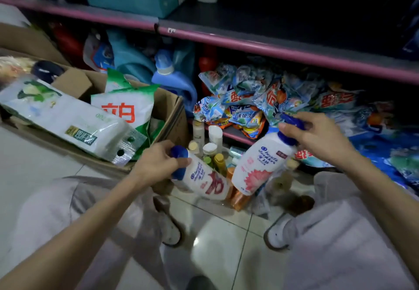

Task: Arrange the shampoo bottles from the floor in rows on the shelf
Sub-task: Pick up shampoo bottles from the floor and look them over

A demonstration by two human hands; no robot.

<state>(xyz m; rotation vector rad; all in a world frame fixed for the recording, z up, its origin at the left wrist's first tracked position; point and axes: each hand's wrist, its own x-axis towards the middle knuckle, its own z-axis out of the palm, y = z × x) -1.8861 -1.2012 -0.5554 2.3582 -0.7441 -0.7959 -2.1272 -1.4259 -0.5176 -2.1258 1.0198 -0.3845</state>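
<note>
Left hand (158, 161) wrapped round blue cap end of white plastic shampoo bottle (204, 179), tilted, base toward 4 o'clock. Right hand (317, 136) clamps blue cap of second white bottle (258, 165), pink flower label, raised above glossy floor tiles (222, 233). Small bottles (209, 144) clustered between, labels blurred. Pink-edged shelf (272, 49) at 12 o'clock, interior dark.

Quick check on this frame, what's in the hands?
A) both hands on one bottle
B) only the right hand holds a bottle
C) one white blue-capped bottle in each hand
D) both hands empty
C: the left hand grips the red-labelled white bottle near its blue cap, and the right hand holds the pink-flower white bottle by its blue cap.
</note>
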